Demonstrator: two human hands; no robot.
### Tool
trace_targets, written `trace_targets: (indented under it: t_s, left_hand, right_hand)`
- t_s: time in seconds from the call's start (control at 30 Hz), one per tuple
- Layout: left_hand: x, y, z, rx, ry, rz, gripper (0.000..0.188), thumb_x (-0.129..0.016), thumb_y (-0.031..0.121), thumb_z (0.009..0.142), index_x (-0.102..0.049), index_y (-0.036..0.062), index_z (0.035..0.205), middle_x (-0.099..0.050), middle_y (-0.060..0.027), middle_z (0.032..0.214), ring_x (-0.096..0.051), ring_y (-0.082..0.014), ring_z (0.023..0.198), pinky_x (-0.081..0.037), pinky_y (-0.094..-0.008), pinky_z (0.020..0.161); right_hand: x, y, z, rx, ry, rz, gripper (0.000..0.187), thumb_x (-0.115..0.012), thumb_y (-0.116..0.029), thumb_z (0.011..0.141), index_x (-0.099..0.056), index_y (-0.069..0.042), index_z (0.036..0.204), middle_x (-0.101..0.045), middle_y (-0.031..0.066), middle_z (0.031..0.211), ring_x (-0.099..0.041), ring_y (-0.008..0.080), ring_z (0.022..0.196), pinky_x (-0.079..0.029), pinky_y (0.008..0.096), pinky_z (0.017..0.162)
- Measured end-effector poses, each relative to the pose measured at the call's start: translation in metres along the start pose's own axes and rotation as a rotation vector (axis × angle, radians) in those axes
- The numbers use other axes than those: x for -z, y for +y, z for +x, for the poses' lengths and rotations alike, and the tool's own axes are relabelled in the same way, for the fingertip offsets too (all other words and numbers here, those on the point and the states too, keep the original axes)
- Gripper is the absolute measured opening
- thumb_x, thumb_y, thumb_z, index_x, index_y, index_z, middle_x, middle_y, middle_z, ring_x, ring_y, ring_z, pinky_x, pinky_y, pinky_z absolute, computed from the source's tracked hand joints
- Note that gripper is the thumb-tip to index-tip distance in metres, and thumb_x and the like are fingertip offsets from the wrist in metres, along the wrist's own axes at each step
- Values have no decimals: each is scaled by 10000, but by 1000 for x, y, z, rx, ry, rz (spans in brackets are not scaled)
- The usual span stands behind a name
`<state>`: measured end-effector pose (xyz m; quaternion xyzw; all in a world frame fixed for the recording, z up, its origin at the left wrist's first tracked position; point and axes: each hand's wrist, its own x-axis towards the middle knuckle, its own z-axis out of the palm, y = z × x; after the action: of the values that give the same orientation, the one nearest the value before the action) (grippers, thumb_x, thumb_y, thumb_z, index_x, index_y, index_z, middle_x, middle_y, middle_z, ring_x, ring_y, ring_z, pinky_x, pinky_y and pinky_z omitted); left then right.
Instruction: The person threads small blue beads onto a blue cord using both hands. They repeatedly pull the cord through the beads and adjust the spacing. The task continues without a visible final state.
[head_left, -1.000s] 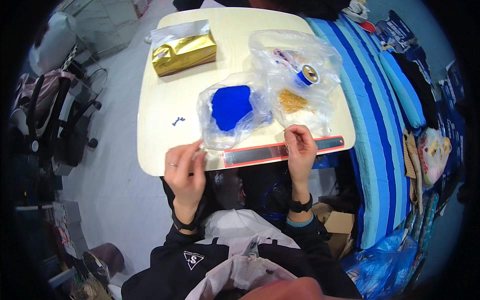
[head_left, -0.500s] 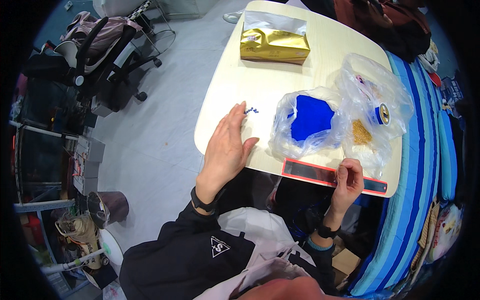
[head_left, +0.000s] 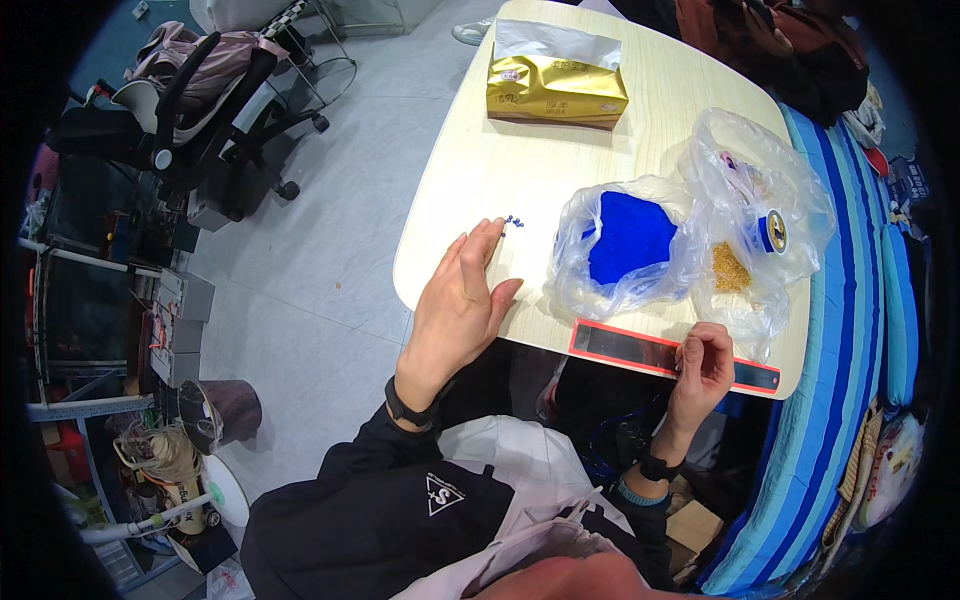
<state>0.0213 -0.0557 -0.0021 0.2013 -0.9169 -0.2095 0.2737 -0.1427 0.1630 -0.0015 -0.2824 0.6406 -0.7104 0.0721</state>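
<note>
The right hand (head_left: 703, 372) is pinching, its contents unclear, over the red-edged ruler (head_left: 622, 346) beneath it, while the left hand (head_left: 455, 310), having moved from beside the plastic bag (head_left: 570, 252), is spreading thumb from fingers, bringing blue beads (head_left: 513, 222) within fingertip reach.

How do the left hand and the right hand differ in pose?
The left hand has extended fingers; the right hand has curled fingers. The left hand is beside the blue beads; the right hand hides part of the red-edged strip. Both wear dark wristbands.
</note>
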Motion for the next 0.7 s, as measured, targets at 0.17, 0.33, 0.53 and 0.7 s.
trace_targets:
  t_s: [0.17, 0.33, 0.53, 0.7]
  left_hand:
    - [3, 3, -3, -8, -9, 10, 621, -637, 111, 826, -246, -33, 1286, -476, -217, 1295, -496, -390, 1164, -395, -431, 1002]
    - [5, 4, -3, 33, -4, -68, 709, -678, 143, 798, -233, -12, 1328, -469, -206, 1308, -478, -372, 1195, -381, -448, 1014]
    - [5, 5, 0, -8, -48, 15, 714, -676, 191, 799, -266, -17, 1344, -481, -204, 1298, -462, -349, 1220, -335, -430, 1048]
    - [7, 5, 0, -14, -63, 25, 695, -672, 205, 803, -293, -31, 1335, -494, -216, 1276, -466, -347, 1215, -331, -426, 1052]
  right_hand:
    - [0, 0, 0, -9, -2, -8, 45, -556, 28, 870, -542, -7, 894, -491, 31, 863, -477, 91, 678, -432, 206, 578]
    - [0, 0, 0, 8, -7, -24, 40, -555, 23, 875, -541, -9, 894, -492, 29, 863, -487, 91, 677, -424, 200, 577]
    - [0, -1, -1, -4, -5, -17, 38, -551, 24, 877, -541, -7, 897, -492, 28, 863, -491, 91, 674, -423, 200, 582]
    - [-1, 1, -1, 20, -5, -30, 30, -553, 13, 884, -539, -6, 903, -500, 29, 864, -468, 76, 650, -396, 190, 572]
